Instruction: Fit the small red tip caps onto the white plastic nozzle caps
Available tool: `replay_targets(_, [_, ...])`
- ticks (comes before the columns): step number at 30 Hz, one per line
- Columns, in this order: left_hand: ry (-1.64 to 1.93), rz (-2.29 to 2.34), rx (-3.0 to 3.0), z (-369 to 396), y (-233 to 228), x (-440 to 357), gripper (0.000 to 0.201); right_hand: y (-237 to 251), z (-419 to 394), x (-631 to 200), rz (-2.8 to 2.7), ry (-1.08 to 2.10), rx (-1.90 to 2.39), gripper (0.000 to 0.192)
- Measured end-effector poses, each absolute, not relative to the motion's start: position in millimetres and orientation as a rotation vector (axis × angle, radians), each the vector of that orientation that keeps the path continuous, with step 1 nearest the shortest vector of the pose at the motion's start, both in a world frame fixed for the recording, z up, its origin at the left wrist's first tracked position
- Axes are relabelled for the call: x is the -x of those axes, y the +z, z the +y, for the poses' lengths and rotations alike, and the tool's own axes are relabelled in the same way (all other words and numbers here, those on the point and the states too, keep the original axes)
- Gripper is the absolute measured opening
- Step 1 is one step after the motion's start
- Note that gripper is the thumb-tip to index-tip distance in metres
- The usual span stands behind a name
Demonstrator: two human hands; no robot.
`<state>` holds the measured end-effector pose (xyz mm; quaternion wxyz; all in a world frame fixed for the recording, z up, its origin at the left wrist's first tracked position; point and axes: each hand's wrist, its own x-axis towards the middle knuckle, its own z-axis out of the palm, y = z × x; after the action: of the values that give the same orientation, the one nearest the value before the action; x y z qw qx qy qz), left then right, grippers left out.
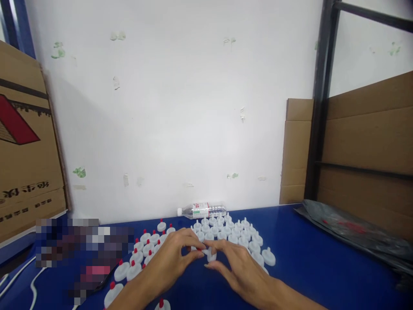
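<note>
White plastic cap pinched between the fingertips of left hand and right hand, low over the blue table. Red-tipped caps lie left (plain white caps behind). Water bottle lies by the wall.

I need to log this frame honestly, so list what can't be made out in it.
- Head view: the small white piece between the left hand and right hand is mostly covered by fingertips.
- A pixelated patch hides whatever lies on the blue table at left.
- Water bottle label: too small to read.
</note>
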<state>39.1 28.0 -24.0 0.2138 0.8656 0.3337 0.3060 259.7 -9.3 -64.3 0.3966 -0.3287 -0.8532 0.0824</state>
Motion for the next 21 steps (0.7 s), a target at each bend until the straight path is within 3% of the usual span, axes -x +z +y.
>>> replay_targets(3, [0.845,0.977,-2.416,28.4,-28.3,-39.3,0.011,-65.5,-8.2,-261.5,-2.202,0.196,0.798,0.01])
replay_targets(9, [0.782,1.057,-2.619,23.0,-34.9,-42.5,0.018,-77.0,0.0,-267.4,-2.283,0.129,0.757,0.035])
replay_targets(12, [0.79,1.008,-2.612,18.1,-37.6,-44.9,0.03,-81.1,1.2,-268.2,-2.281,0.062,0.708,0.033])
replay_targets(21, [0.958,1.053,-2.357,14.7,-15.4,-49.1,0.029,-65.3,-4.7,-256.9,-2.202,-0.084,0.742,0.03])
